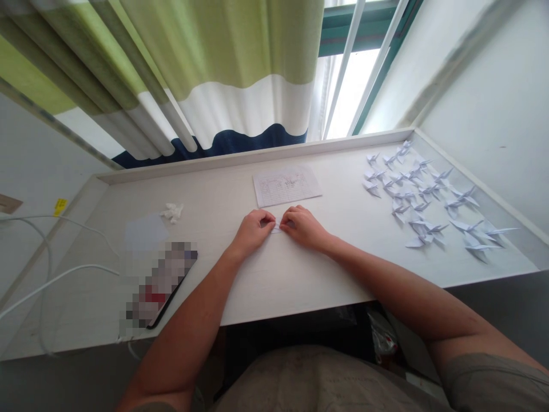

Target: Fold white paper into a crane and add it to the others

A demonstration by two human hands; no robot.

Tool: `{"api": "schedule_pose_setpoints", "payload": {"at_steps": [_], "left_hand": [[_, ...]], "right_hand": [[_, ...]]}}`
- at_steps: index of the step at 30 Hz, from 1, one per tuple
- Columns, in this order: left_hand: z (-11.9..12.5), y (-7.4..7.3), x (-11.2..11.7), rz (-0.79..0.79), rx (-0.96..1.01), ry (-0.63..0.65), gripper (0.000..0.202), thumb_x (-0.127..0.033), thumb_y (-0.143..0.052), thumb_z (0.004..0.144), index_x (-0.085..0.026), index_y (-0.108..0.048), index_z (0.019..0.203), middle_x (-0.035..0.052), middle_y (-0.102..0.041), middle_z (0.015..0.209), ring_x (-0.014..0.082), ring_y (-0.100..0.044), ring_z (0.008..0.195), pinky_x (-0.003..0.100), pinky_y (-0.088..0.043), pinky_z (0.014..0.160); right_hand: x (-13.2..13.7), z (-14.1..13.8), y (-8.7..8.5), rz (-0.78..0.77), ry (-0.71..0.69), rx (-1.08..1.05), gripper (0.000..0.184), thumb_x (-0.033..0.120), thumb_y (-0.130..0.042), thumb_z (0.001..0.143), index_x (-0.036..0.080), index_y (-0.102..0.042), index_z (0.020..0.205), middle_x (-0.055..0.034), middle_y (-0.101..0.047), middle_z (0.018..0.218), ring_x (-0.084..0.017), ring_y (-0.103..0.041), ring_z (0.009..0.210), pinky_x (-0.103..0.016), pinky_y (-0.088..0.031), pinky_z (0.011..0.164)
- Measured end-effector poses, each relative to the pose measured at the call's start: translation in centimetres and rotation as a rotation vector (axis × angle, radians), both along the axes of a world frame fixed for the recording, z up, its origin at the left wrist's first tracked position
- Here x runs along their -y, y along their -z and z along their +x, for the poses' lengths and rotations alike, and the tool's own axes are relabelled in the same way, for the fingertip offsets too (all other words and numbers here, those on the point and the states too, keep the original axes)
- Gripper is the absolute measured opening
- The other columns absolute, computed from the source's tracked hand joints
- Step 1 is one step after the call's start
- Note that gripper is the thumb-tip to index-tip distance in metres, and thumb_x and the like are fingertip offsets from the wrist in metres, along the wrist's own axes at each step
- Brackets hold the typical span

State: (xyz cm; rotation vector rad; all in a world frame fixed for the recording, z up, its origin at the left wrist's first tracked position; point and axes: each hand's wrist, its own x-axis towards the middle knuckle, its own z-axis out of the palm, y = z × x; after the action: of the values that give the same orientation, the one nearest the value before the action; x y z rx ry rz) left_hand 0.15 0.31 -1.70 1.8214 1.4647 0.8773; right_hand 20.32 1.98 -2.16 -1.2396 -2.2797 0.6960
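Right, both hands, left hand (253,228) & right hand (302,225), pinch a small paper piece (278,225) flat on the desk (300,274); prob. light, flimsy, best held at edges w/ fingertips.

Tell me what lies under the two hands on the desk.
A small white folded paper shows between the left hand and right hand, pressed on the desk. The fingers cover most of it.

Left hand (253,228), right hand (302,224) side by side, fingers curled.
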Motion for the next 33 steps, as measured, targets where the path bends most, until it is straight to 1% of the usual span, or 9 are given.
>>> {"api": "schedule_pose_setpoints", "payload": {"at_steps": [2,4,7,13,16,19,23,29,33], "left_hand": [[0.1,0.2,0.0,-0.007,0.002,-0.018,0.008,-0.019,-0.067,0.087,-0.022,-0.074,0.086,0.0058,-0.079,0.101,0.0231,-0.07,0.1,0.04,-0.055,0.093],[0.2,0.3,0.1,-0.006,0.007,-0.022,0.008,-0.019,-0.066,0.088,-0.022,-0.073,0.086,0.0059,-0.079,0.102,0.023,-0.069,0.1,0.04,-0.055,0.094],[0.4,0.4,0.3,0.016,0.007,-0.021,0.008,-0.018,-0.066,0.089,-0.023,-0.072,0.086,0.0054,-0.077,0.101,0.0234,-0.068,0.102,0.041,-0.055,0.096],[0.2,0.3,0.2,0.106,-0.187,-0.157,0.01,-0.019,-0.072,0.087,-0.025,-0.073,0.096,0.0074,-0.074,0.111,0.0306,-0.06,0.118,0.051,-0.047,0.11],[-0.3,0.3,0.2,0.13,-0.14,-0.161,0.014,-0.016,-0.059,0.095,-0.023,-0.07,0.101,0.0086,-0.073,0.11,0.0282,-0.061,0.115,0.047,-0.05,0.104],[-0.6,0.3,0.3,0.15,-0.111,-0.154,0.013,-0.019,-0.057,0.098,-0.023,-0.068,0.105,0.0081,-0.073,0.11,0.0265,-0.062,0.112,0.043,-0.051,0.099],[0.0,0.1,0.5,0.117,-0.233,-0.152,0.014,-0.027,-0.077,0.089,-0.025,-0.069,0.101,0.0069,-0.074,0.106,0.031,-0.06,0.114,0.049,-0.047,0.104],[0.8,-0.2,0.6,0.062,-0.274,-0.173,0.006,-0.025,-0.073,0.092,-0.027,-0.072,0.097,0.0064,-0.074,0.111,0.0327,-0.059,0.117,0.051,-0.045,0.103],[0.4,-0.1,0.5,0.059,-0.254,-0.178,0.004,-0.023,-0.071,0.093,-0.026,-0.072,0.091,0.0058,-0.075,0.107,0.0321,-0.06,0.114,0.052,-0.046,0.102]], "right_hand": [[0.0,-0.1,-0.1,-0.032,0.034,-0.031,0.01,0.014,-0.07,0.094,0.018,-0.075,0.101,-0.0088,-0.076,0.101,-0.025,-0.063,0.1,-0.039,-0.048,0.094],[0.0,0.0,-0.1,-0.039,0.041,-0.052,0.023,0.014,-0.07,0.093,0.019,-0.074,0.115,-0.0078,-0.076,0.103,-0.025,-0.064,0.102,-0.04,-0.049,0.095],[0.1,0.2,0.0,0.039,0.005,-0.022,0.03,0.018,-0.07,0.096,0.022,-0.076,0.125,-0.0093,-0.075,0.111,-0.028,-0.061,0.109,-0.045,-0.049,0.099],[0.3,0.7,0.5,0.161,-0.013,0.011,0.017,0.028,-0.07,0.101,0.027,-0.086,0.103,-0.01,-0.073,0.121,-0.032,-0.056,0.12,-0.049,-0.05,0.102],[0.4,0.7,0.6,0.165,0.006,0.016,0.016,0.03,-0.071,0.1,0.028,-0.086,0.1,-0.0102,-0.073,0.123,-0.033,-0.055,0.123,-0.051,-0.05,0.103],[0.5,0.6,0.6,0.157,0.013,0.005,0.015,0.03,-0.071,0.1,0.027,-0.086,0.101,-0.0098,-0.073,0.123,-0.032,-0.056,0.122,-0.052,-0.05,0.104],[0.5,0.6,0.9,0.162,0.028,-0.009,0.014,0.03,-0.072,0.1,0.028,-0.086,0.1,-0.0093,-0.073,0.123,-0.031,-0.058,0.12,-0.051,-0.05,0.103],[1.0,1.0,0.8,0.223,-0.038,0.027,0.018,0.026,-0.067,0.103,0.026,-0.085,0.099,-0.0104,-0.077,0.115,-0.029,-0.064,0.11,-0.047,-0.053,0.097],[1.5,1.1,0.0,0.29,-0.158,0.074,0.025,0.023,-0.06,0.106,0.026,-0.083,0.115,-0.0115,-0.073,0.139,-0.033,-0.06,0.133,-0.055,-0.05,0.109]]}}
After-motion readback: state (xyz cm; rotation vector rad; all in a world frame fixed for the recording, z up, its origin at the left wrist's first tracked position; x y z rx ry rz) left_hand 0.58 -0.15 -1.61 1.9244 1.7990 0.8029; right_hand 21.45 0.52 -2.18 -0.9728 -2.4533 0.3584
